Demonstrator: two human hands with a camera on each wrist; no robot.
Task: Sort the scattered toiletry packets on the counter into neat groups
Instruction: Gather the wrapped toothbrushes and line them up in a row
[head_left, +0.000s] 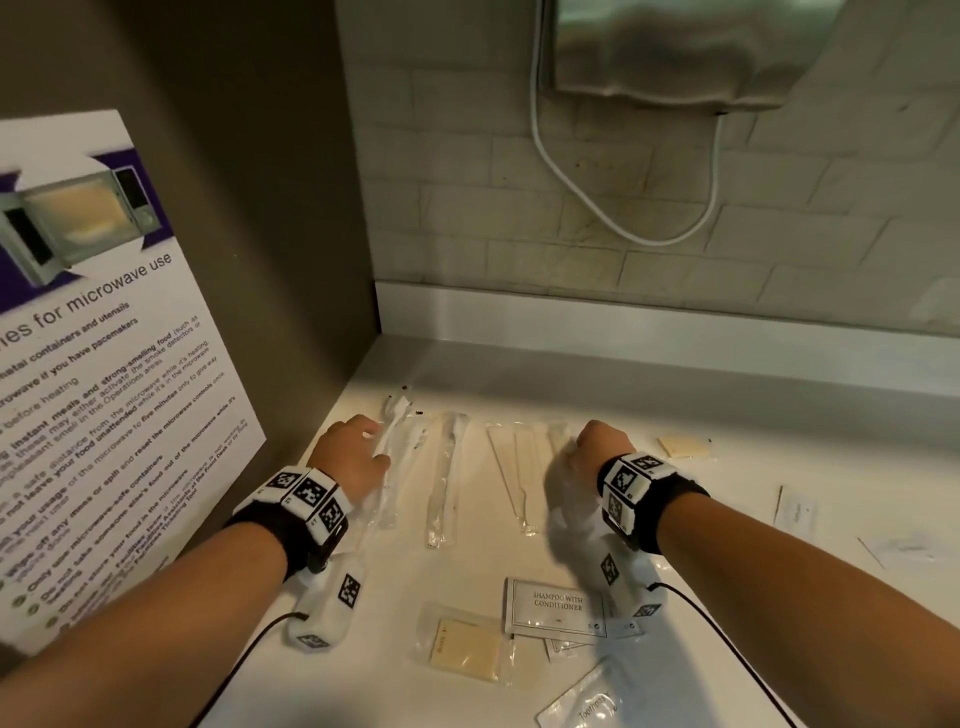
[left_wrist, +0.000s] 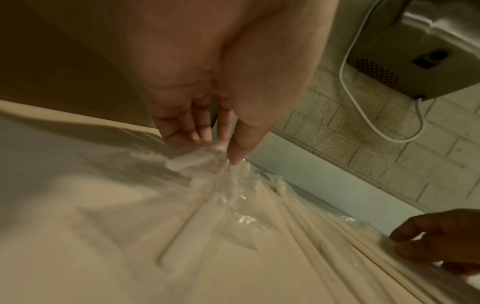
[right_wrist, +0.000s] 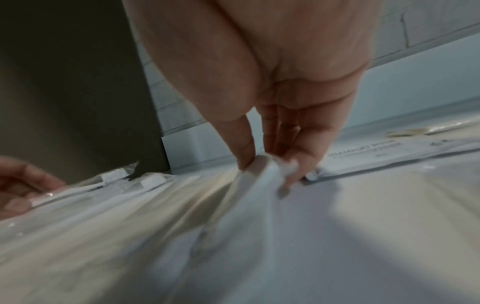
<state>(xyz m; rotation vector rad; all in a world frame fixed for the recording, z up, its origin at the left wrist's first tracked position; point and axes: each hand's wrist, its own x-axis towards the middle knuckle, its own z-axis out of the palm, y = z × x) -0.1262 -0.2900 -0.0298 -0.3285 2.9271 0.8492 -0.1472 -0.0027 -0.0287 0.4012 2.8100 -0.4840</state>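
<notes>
Left hand (head_left: 349, 457) pinches head end of leftmost wrapped toothbrush (head_left: 390, 457) between thumb and fingers, likely to square it with row. Right hand (head_left: 597, 447) pinches top of rightmost long clear packet (right_wrist: 249, 185), contents unclear, at row's other end. Long packets lie side by side across counter (head_left: 675, 395); middle wrapped toothbrush (head_left: 441, 483) between hands. Shampoo with conditioner sachet (head_left: 556, 605), soap packet (head_left: 467, 647), toothpaste sachet (head_left: 587, 704) lie nearer, apparently unsorted.
</notes>
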